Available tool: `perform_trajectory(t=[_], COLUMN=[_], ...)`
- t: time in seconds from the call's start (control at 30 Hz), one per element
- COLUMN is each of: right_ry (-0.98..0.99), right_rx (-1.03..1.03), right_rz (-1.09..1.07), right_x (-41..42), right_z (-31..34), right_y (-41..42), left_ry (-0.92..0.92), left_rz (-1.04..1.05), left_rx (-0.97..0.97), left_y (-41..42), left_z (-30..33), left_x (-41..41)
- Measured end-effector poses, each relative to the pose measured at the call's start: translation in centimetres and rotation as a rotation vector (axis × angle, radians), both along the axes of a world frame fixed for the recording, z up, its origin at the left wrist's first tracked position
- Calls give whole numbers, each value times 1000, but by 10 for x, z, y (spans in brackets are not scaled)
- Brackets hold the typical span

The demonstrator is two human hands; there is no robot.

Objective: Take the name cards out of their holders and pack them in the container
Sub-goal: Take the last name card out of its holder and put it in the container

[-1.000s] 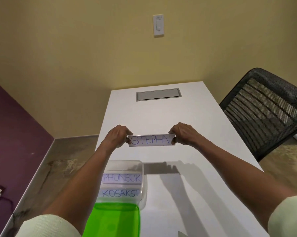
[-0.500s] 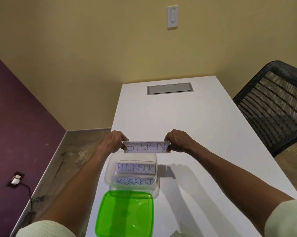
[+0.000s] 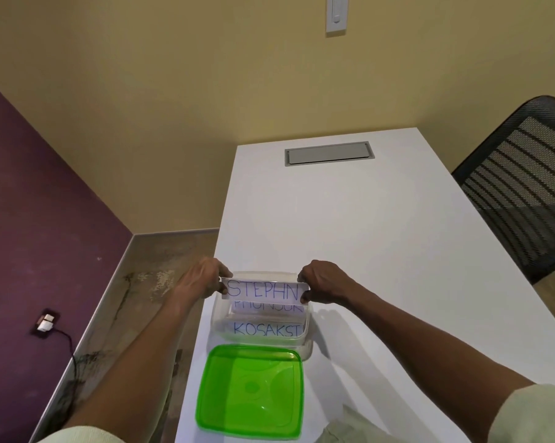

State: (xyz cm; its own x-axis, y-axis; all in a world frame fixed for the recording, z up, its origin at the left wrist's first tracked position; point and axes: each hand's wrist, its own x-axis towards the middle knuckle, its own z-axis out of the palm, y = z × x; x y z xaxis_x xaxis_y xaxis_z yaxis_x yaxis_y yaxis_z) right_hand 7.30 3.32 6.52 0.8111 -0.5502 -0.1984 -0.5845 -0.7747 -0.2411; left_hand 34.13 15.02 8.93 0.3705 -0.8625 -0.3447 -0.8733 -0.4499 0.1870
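Cards KOSAKST (image 3: 267, 329) and PHUNSUK (image 3: 267, 306) already in container (image 3: 306, 327), frame centre. STEPHN card (image 3: 263, 290) over its far rim, ends pinched by left hand (image 3: 202, 279) and right hand (image 3: 325, 281). Lowering in remains; green lid (image 3: 249, 391) off on tabletop (image 3: 349, 235).

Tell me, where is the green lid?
In the head view, the green lid lies flat on the white table, just in front of the clear container, nearest the person.
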Motion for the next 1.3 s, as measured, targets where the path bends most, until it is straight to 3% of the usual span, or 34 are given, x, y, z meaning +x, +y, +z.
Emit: perform_trajectory(t=[0.37, 0.63, 0.83, 1.3], right_ry=[89, 149, 185, 203], right_rx=[-72, -110, -118, -129], right_rz=[162, 245, 274, 330], right_x=[14, 24, 31, 41], right_z=[-21, -27, -40, -63], right_y=[13, 18, 25, 29], left_ry=[-69, -352, -457, -496], left_rz=[-95, -284, -367, -477], left_rx=[92, 155, 207, 256], left_y=[6, 5, 9, 13], left_z=[-32, -50, -61, -84], left_x=[3, 1, -1, -5])
